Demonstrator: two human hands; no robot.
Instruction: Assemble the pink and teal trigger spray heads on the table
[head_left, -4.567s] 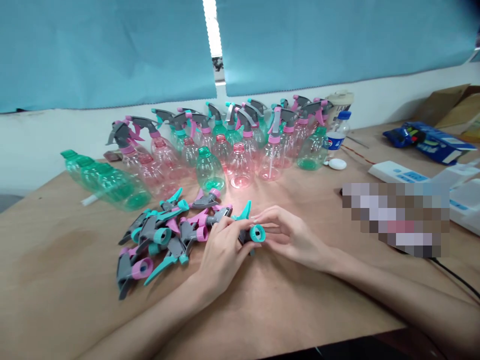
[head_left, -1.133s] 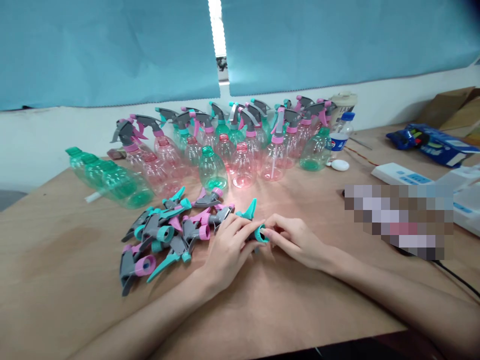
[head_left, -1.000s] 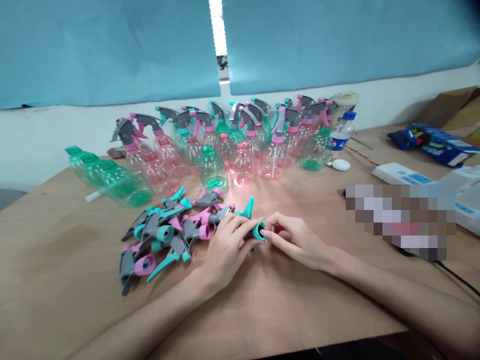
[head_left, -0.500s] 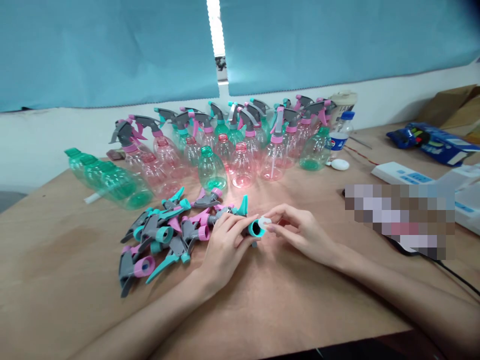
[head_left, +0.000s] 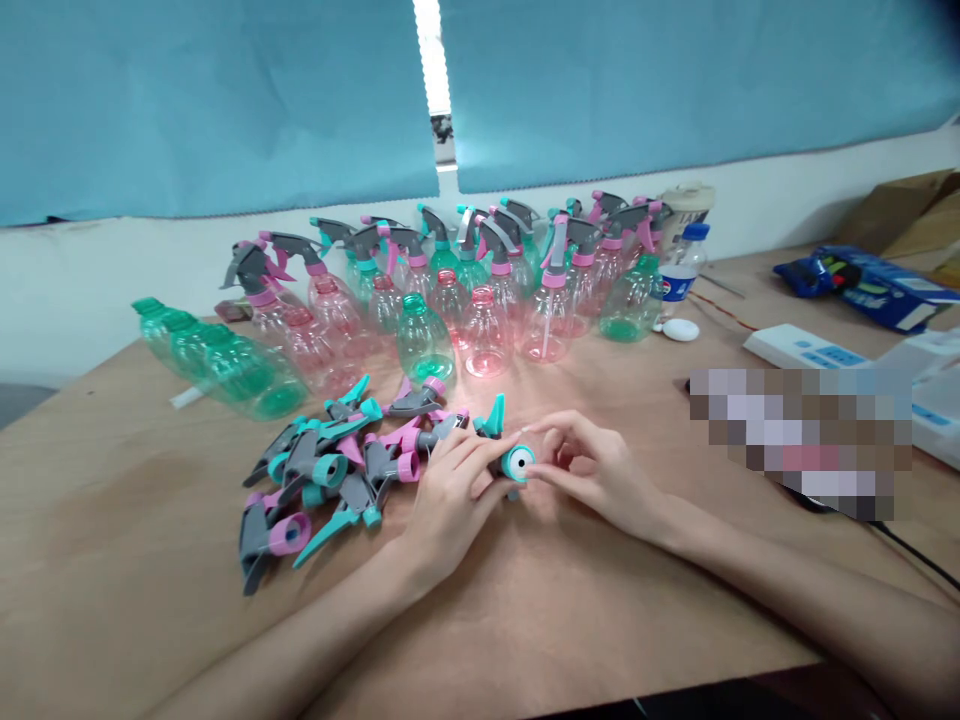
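My left hand (head_left: 450, 495) is closed around a grey spray head with a teal trigger and teal screw collar (head_left: 507, 455), held just above the wooden table (head_left: 525, 600). A small white disc sits in the collar's opening (head_left: 518, 464). My right hand (head_left: 589, 470) is at the collar's open end, fingers curled and fingertips touching its rim. A heap of loose spray heads (head_left: 334, 465) in grey, teal and pink lies just left of my left hand.
Several pink and green clear bottles (head_left: 480, 290), some capped with spray heads, stand at the back. Green bottles (head_left: 217, 355) lie on their side at the left. A water bottle (head_left: 681, 270), white devices (head_left: 810, 350), a blue packet (head_left: 862, 275) and a black cable (head_left: 900, 545) are on the right.
Half a second ago my right hand pinched a small white disc just off the collar. Now the disc sits in the collar opening and my right fingertips rest on the rim.
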